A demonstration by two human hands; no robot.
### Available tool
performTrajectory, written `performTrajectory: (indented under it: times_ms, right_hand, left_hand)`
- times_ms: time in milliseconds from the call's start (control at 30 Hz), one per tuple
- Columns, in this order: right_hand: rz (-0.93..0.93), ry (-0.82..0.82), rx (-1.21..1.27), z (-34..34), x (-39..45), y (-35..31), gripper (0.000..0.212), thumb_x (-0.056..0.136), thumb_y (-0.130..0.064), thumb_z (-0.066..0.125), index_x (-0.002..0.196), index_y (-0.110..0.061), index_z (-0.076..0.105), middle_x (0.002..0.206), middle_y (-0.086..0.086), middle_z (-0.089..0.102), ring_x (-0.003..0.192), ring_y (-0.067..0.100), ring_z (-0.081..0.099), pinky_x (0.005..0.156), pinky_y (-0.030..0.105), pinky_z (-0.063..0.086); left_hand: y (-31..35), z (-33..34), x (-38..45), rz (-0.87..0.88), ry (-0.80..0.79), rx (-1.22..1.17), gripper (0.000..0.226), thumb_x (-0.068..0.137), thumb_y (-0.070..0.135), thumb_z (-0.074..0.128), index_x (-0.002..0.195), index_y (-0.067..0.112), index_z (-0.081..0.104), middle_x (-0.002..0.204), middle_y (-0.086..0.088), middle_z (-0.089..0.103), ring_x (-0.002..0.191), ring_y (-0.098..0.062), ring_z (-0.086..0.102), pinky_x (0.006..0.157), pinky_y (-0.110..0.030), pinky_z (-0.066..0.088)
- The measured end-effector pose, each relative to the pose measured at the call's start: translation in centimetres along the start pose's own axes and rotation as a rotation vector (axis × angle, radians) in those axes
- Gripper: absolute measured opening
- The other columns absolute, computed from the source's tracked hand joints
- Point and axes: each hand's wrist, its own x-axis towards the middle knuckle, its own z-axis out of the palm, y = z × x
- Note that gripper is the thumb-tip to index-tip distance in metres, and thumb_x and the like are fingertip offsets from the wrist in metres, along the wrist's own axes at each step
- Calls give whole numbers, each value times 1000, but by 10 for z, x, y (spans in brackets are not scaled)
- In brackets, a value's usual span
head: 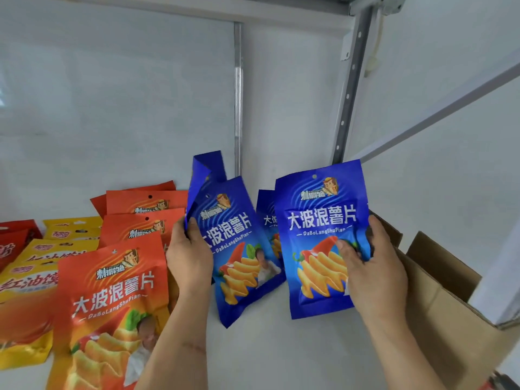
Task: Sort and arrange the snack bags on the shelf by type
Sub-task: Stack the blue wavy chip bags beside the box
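My right hand (371, 266) grips the right edge of a blue chip bag (318, 229), thumb on its front, holding it upright over the white shelf (281, 347). My left hand (188, 254) pinches the left edge of another blue chip bag (239, 249), which leans tilted; a further blue bag (205, 167) stands curled behind it. One more blue bag (266, 218) shows partly between the two held ones. To the left stand orange chip bags (112, 299) in a row front to back.
Yellow snack bags (31, 277) and red bags (14, 237) fill the far left of the shelf. An open cardboard box (439, 305) sits at the right. A metal upright (349, 88) and the white back wall close the shelf behind.
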Motion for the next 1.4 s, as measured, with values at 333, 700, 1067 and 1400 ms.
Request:
performTrajectory:
  times_ms: [333,700,1067,1400]
  right_hand:
    - [131,-494,4,55,-22,20,69,86,-46,71,146,-37,37,129,-14,59,113,4,59,91,32,56]
    - [221,-563,64,74,-9,18,54,84,-44,73,130,-28,50,118,-9,61,108,7,60,86,30,56]
    - [316,-440,-273,130,75,35,57,92,-61,49,122,-13,50,122,10,60,109,32,59,90,43,50]
    - [493,-419,-140,147,88,37,41,83,-39,75,108,-16,53,106,7,67,86,24,62,74,35,51]
  left_hand:
    - [-17,25,-3,-505,-300,-345,37,98,55,51,111,21,57,106,-4,75,93,-25,75,77,-43,61]
    - [-20,17,-12,-329,-442,-328,41,88,29,75,124,21,56,110,-4,76,92,-22,76,71,-37,61]
    - [-36,12,4,-273,-340,-234,38,94,19,67,130,22,54,114,1,72,100,-22,72,87,-49,59]
    - [-38,6,10,-317,-341,-247,34,94,19,68,126,22,56,112,-2,74,96,-23,74,82,-47,61]
